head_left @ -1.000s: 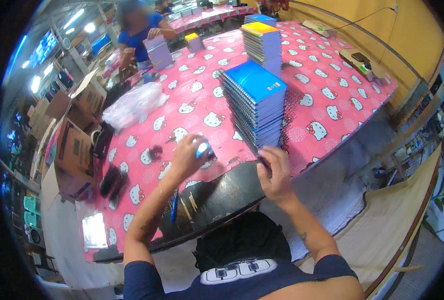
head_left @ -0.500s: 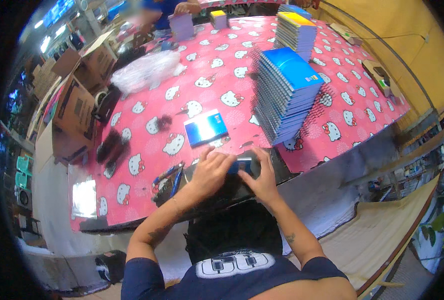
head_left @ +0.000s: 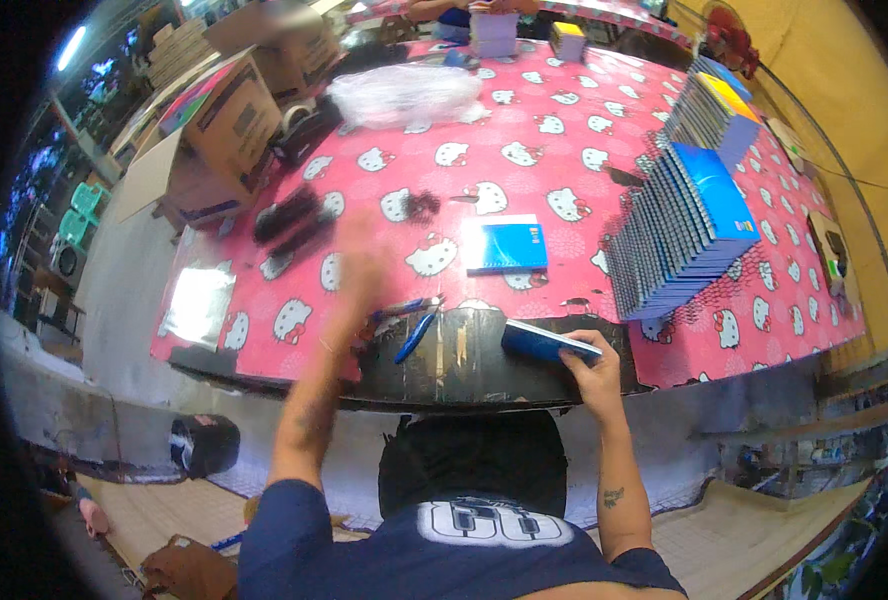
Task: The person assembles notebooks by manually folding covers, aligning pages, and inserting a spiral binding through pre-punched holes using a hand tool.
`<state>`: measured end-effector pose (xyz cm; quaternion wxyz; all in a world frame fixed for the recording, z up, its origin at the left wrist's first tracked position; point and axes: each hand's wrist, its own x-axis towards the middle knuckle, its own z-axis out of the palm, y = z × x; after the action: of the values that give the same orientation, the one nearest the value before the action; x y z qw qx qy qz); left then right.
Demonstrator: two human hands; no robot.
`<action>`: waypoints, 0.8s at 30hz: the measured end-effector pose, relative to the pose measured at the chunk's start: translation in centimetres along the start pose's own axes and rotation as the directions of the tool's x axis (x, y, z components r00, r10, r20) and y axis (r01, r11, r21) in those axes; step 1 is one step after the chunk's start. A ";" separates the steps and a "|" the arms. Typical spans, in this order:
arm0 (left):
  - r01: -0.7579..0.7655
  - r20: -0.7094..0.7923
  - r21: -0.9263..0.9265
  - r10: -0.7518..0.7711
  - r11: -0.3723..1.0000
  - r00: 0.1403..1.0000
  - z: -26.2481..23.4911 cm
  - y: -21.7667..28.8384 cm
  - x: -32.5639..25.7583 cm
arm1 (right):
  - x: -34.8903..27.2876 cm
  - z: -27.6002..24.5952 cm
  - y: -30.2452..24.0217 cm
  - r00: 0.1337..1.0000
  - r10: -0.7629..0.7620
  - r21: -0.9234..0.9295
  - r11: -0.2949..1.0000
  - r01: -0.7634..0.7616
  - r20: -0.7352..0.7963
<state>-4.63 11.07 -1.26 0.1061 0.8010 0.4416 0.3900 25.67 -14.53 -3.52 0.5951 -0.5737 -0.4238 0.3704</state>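
My right hand (head_left: 592,368) grips a blue notebook (head_left: 542,341) by its right end, on the dark mat (head_left: 464,352) at the table's near edge. My left hand (head_left: 364,262) is blurred in motion over the pink patterned tablecloth (head_left: 524,130), reaching toward the left, fingers seemingly apart and nothing in them. Just beyond the mat lies another blue notebook (head_left: 505,246), flat on the cloth. To the right stands a tall leaning stack of blue spiral notebooks (head_left: 676,230). Blue pens (head_left: 414,335) lie on the mat between my hands.
Black spiral bindings (head_left: 294,220) lie at the left. A clear plastic bag (head_left: 404,95) sits further back. An open cardboard box (head_left: 219,130) stands at the table's left side. A second notebook stack (head_left: 714,115) is behind the first. Another person (head_left: 454,12) works at the far end.
My left hand has let go of the notebook and swung up and to the left. My right hand stays on the notebook at the mat's right side.
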 end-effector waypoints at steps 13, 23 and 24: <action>-0.116 -0.083 0.555 0.193 0.824 0.978 -6.3 -10.8 0.1 | 0.4 0.4 0.1 0.994 0.050 0.036 0.998 -0.054 0.097; 0.098 0.059 0.386 -0.130 0.917 0.990 -0.9 -4.0 -2.2 | 0.3 0.8 0.0 0.997 0.032 0.015 0.999 -0.033 0.074; 0.098 0.075 0.351 -0.132 0.931 0.988 -1.2 -4.0 -1.8 | 0.0 0.6 0.2 0.998 0.031 -0.008 1.000 -0.031 0.056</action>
<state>-8.52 11.83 -3.48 0.0076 0.7980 0.5437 0.2599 25.10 -14.29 -3.77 0.5751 -0.5716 -0.4328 0.3939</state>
